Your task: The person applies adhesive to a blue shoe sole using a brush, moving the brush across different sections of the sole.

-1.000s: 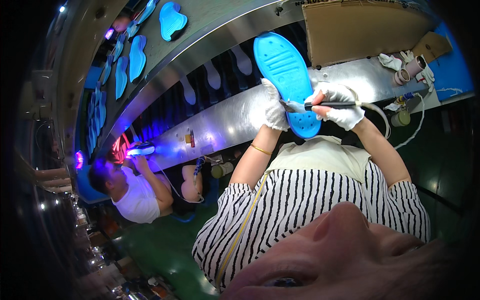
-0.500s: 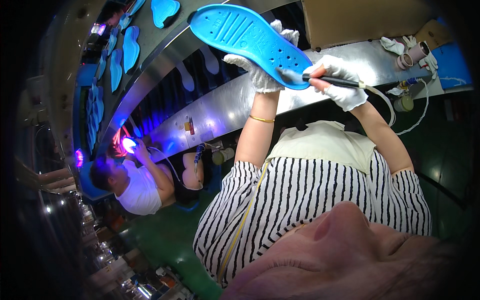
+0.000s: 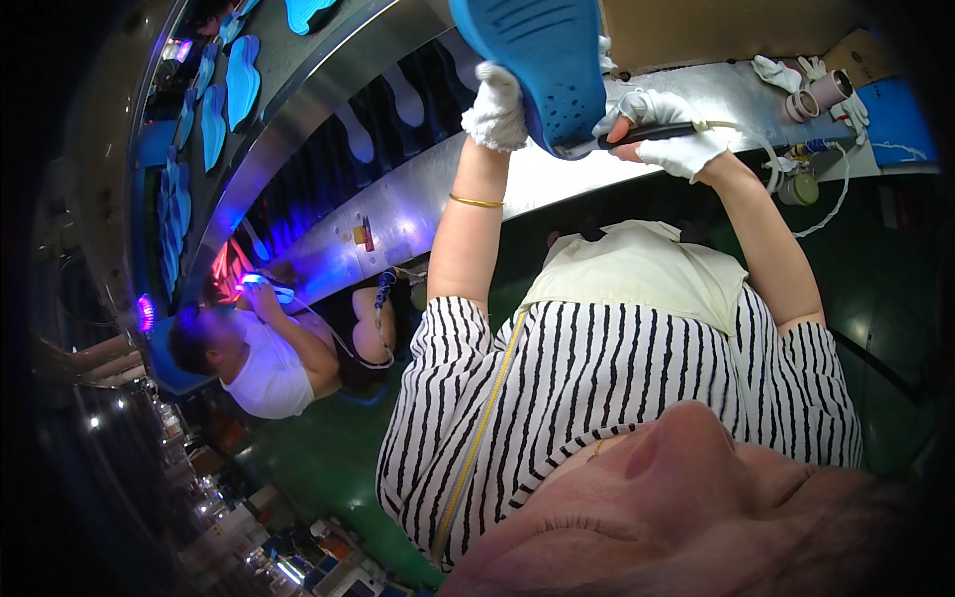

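At upper centre, my gloved left hand [image 3: 495, 107] grips a blue sole [image 3: 557, 70]; my gloved right hand [image 3: 678, 146] holds a black-handled brush [image 3: 661, 131] by its lower edge. Other soles [image 3: 242, 82] lie upper left.

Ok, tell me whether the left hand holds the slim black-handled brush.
No, the white-gloved right hand grips the black-handled brush, while the white-gloved left hand holds the blue shoe sole.
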Motion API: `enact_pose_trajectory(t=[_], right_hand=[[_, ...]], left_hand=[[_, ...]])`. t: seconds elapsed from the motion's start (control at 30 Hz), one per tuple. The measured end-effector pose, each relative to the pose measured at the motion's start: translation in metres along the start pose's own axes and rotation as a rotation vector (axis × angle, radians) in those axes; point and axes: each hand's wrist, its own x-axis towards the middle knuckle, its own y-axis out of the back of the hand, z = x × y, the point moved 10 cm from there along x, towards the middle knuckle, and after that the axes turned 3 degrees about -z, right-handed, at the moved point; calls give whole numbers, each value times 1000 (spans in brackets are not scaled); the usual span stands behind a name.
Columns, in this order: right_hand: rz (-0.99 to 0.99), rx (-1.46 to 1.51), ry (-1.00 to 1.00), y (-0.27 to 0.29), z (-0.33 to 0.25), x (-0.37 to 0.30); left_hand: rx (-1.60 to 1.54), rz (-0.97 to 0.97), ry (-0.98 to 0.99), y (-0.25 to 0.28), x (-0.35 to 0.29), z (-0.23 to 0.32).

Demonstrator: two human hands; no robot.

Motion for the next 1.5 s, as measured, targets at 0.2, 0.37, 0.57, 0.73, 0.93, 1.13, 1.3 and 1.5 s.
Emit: enact_pose_trajectory(t=[0.2, 0.37, 0.57, 0.73, 0.93, 1.13, 1.3, 1.5], right_hand=[[-69, 45, -79, 2, -12, 1], [-20, -286, 185, -14, -29, 0], [-104, -52, -9, -6, -21, 5], [-44, -355, 208, -7, -31, 3], [79, -202, 258, 20, -39, 1], [-38, -466, 276, 13, -51, -8], [162, -111, 179, 49, -52, -14], [360, -33, 211, 48, -31, -21]], left_hand=[[128, -6, 185, 1, 3, -12], [162, 232, 438, 32, -3, -35], [258, 315, 524, 41, -4, -46], [341, 312, 605, 37, -5, -44], [230, 269, 577, 22, -5, -38], [92, 312, 441, 36, -8, -27], [-311, 398, 174, 46, -24, 0], [-753, 288, 356, 32, -48, -66]])
